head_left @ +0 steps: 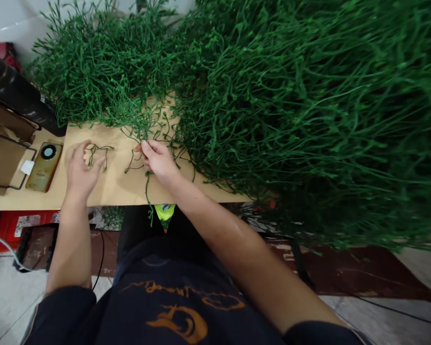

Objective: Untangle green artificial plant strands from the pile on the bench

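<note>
My left hand (81, 170) hovers over the left part of the tan work surface (107, 184). Its thumb and fingers are curved and apart around a small green branched stem (100, 147), which seems to lie loose between them. Near the middle, my right hand (160, 160) is closed, thumb against fingers, on thin green artificial-looking stems (140, 129). One green stem (148, 196) hangs below that hand over the front edge. The parts inside the right hand's grip are hidden.
A large heap of green stems (309, 105) fills the right side, and a smaller heap (104, 72) lies at the back left. On the left are a gold phone (45, 167), a black cylinder (21, 91) and a cardboard box (3, 153).
</note>
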The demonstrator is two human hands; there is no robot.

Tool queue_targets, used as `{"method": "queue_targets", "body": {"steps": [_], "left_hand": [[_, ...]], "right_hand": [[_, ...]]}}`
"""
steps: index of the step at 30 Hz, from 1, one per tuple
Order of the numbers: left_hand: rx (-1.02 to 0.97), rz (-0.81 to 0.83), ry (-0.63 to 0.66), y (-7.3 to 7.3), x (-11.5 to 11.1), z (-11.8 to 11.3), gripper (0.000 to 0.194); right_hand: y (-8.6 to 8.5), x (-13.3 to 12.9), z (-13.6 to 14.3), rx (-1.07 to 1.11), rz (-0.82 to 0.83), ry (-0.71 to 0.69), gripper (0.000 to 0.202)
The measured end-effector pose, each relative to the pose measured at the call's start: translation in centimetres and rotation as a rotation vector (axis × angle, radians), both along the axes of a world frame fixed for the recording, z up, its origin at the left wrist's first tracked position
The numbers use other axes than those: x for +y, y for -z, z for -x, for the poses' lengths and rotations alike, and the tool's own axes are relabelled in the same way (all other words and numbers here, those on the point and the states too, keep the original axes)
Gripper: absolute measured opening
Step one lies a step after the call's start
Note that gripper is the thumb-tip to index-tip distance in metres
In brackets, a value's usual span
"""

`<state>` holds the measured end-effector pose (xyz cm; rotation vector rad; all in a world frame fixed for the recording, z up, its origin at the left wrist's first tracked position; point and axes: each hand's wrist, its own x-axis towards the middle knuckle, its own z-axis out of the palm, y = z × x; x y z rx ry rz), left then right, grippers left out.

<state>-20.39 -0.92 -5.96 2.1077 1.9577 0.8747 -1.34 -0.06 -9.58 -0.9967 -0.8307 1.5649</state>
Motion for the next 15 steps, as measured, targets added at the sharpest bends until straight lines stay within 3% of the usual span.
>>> {"method": "queue_targets", "body": {"steps": [2,5,10,15], "left_hand": [[0.093,0.080,-0.113,1.3,1.1,2.3,0.071],[0.191,0.162,-0.106,2.3,2.3,2.7,0.078],[0.274,0.177,-0.054,2.2,4.3,1.1,0.039],[0.235,0.161,-0.027,1.8,4.5,1.8,0.011]], "right_hand": [[0.1,0.1,0.1,0.006,0.000,0.001,0.026],[0.3,0.2,0.1,0.021,-0.025,-0.008,0.029],[-0.2,-0.1,-0.1,0.050,-0.003,-0.041,0.026],[-0.4,-0.2,-0.1,0.061,0.024,-0.053,0.023]]}}
